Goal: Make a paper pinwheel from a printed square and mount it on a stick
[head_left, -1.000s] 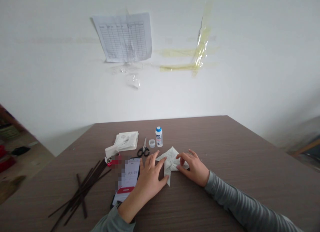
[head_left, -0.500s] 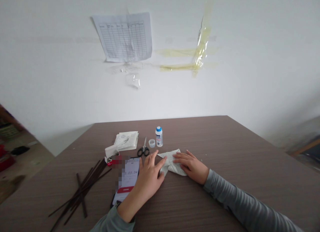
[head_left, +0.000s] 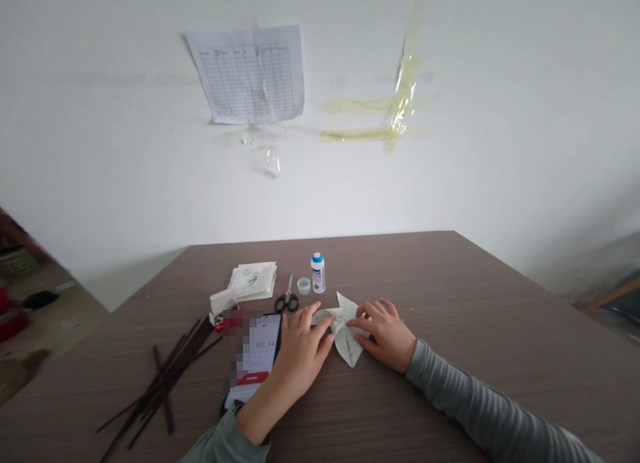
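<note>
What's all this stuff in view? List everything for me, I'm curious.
folded paper: one, white, printed, under both hands
scissors: one pair, black handles, on table
bottle: one, white, blue cap, on table
cap: one, translucent, beside bottle
paper stack: one, white, beside scissors
smartphone: one, screen lit, by left hand
dark sticks: many, dark brown, on table
table: one, brown
printed sheet: one, white, on wall
yellowed tape: several strips, on wall
left hand: one, on folded paper
right hand: one, on folded paper

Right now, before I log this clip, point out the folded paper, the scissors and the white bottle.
Folded paper point(head_left: 349, 346): head view, on its lower flap between the hands.
Scissors point(head_left: 289, 288): head view, on the closed blades.
White bottle point(head_left: 318, 277): head view, on the label.
</note>
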The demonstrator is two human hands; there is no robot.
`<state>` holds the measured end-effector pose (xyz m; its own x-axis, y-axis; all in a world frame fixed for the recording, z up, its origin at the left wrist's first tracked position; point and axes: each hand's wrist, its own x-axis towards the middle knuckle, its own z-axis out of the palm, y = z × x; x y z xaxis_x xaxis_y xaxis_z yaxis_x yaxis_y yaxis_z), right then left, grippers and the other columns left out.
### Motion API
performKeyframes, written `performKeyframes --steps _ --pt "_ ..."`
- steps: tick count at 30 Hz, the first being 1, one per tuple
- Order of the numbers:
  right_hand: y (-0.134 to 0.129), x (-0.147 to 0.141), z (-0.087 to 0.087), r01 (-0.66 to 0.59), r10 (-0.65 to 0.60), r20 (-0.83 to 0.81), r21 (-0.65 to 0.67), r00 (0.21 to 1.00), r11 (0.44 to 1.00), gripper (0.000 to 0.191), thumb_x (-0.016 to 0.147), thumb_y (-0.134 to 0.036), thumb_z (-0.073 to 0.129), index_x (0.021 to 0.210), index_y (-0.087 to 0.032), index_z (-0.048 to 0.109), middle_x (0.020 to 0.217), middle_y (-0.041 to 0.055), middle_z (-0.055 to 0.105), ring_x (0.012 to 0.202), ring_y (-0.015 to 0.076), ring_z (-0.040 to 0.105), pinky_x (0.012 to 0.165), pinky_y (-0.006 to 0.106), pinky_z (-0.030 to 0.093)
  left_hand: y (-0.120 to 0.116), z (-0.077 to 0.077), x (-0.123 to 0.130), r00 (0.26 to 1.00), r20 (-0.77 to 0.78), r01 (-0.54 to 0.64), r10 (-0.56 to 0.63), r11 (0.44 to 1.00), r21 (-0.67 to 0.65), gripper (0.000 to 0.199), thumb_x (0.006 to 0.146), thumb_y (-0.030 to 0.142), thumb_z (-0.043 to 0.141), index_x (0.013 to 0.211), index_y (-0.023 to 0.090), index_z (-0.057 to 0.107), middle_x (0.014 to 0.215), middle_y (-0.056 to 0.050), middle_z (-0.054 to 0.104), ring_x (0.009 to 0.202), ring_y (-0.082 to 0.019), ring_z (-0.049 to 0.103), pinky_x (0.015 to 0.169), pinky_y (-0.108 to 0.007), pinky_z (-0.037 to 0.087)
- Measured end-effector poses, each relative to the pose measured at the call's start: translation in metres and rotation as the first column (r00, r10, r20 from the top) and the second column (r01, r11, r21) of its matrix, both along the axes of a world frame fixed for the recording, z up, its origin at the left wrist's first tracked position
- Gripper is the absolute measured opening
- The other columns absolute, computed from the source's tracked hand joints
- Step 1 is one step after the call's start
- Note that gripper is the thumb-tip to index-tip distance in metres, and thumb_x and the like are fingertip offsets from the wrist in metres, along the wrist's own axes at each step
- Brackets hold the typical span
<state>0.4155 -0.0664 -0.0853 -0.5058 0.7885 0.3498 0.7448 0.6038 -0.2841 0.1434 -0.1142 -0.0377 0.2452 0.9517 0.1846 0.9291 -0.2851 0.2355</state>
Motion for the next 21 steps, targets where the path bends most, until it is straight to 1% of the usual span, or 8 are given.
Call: performKeyframes --steps 2,5,8,11,13,16,19,21 --pt "-0.0018 -0.0026 0.0011 0.002 -0.002 0.02 -0.004 1.0 1.0 0.036 0.113 -0.036 0.083 0.144 -0.046 0.099 0.137 0.0093 0.093 0.131 0.0433 0.088 0.141 0.081 0.059 -0.0003 -0.001 0.0008 1.0 -0.008 -0.001 0.001 1.0 0.003 0.044 0.118 0.026 0.081 0.156 0.043 0.096 0.186 -0.009 0.08 0.174 -0.049 0.072 0.153 -0.083 0.052" --pt "-0.0035 -0.0051 0.0025 0.004 -0.004 0.03 -0.006 1.0 1.0 0.037 0.114 -0.037 0.081 0.147 -0.041 0.099 0.14 0.0137 0.092 0.133 0.0463 0.088 0.139 0.084 0.06 -0.0008 -0.0031 0.0012 1.0 -0.022 -0.006 0.006 1.0 -0.004 0.046 0.114 0.03 0.085 0.157 0.041 0.096 0.185 -0.011 0.08 0.175 -0.05 0.07 0.154 -0.082 0.05" --pt "-0.0035 -0.0057 0.0022 0.012 -0.012 -0.008 0.001 1.0 1.0 0.042 0.11 -0.036 0.085 0.15 -0.043 0.098 0.141 0.0149 0.092 0.133 0.0486 0.088 0.138 0.083 0.062 -0.0006 -0.0047 0.0009 1.0 -0.011 -0.019 0.019 1.0 -0.013 0.05 0.109 0.031 0.089 0.159 0.038 0.094 0.184 -0.014 0.08 0.174 -0.053 0.07 0.153 -0.084 0.051" --pt "-0.0032 -0.0056 0.0012 0.022 -0.022 -0.032 -0.006 0.999 1.0 0.044 0.109 -0.036 0.087 0.15 -0.045 0.098 0.141 0.0137 0.093 0.133 0.0495 0.088 0.139 0.083 0.062 0.0 -0.0052 0.0005 0.999 -0.013 -0.04 0.04 0.999 -0.012 0.052 0.107 0.033 0.092 0.159 0.038 0.093 0.185 -0.013 0.08 0.175 -0.053 0.07 0.153 -0.084 0.05" --pt "-0.0033 -0.0057 0.0009 0.027 -0.027 -0.026 -0.023 0.999 0.999 0.042 0.109 -0.037 0.087 0.148 -0.046 0.099 0.141 0.0127 0.092 0.133 0.0491 0.088 0.14 0.083 0.061 0.0 -0.0047 0.0004 0.998 -0.022 -0.055 0.055 0.998 -0.021 0.049 0.107 0.035 0.093 0.157 0.038 0.094 0.186 -0.014 0.079 0.176 -0.053 0.069 0.154 -0.083 0.05" --pt "-0.0038 -0.0062 0.0005 0.034 -0.035 -0.027 -0.039 0.999 0.999 0.041 0.108 -0.036 0.089 0.146 -0.046 0.1 0.141 0.0127 0.091 0.134 0.0487 0.088 0.139 0.082 0.063 -0.0009 -0.0023 0.0002 0.997 -0.035 -0.065 0.064 0.998 -0.026 0.045 0.109 0.037 0.093 0.154 0.033 0.095 0.187 -0.017 0.078 0.177 -0.054 0.069 0.153 -0.085 0.049" --pt "-0.0037 -0.0061 -0.0004 0.038 -0.04 -0.047 -0.033 0.998 0.999 0.04 0.107 -0.034 0.09 0.145 -0.045 0.1 0.141 0.0137 0.091 0.135 0.0486 0.088 0.135 0.078 0.067 -0.0025 0.0005 -0.0008 0.996 -0.057 -0.066 0.066 0.998 -0.01 0.046 0.113 0.037 0.091 0.158 0.028 0.093 0.186 -0.021 0.078 0.176 -0.053 0.07 0.151 -0.085 0.051" --pt "-0.003 -0.005 -0.0011 0.042 -0.044 -0.051 -0.029 0.998 0.999 0.039 0.106 -0.033 0.091 0.142 -0.044 0.1 0.14 0.0131 0.091 0.134 0.0482 0.089 0.136 0.079 0.067 -0.0035 0.0015 -0.0022 0.995 -0.068 -0.071 0.071 0.997 -0.001 0.045 0.114 0.04 0.092 0.157 0.026 0.094 0.185 -0.021 0.078 0.175 -0.052 0.071 0.151 -0.084 0.051"
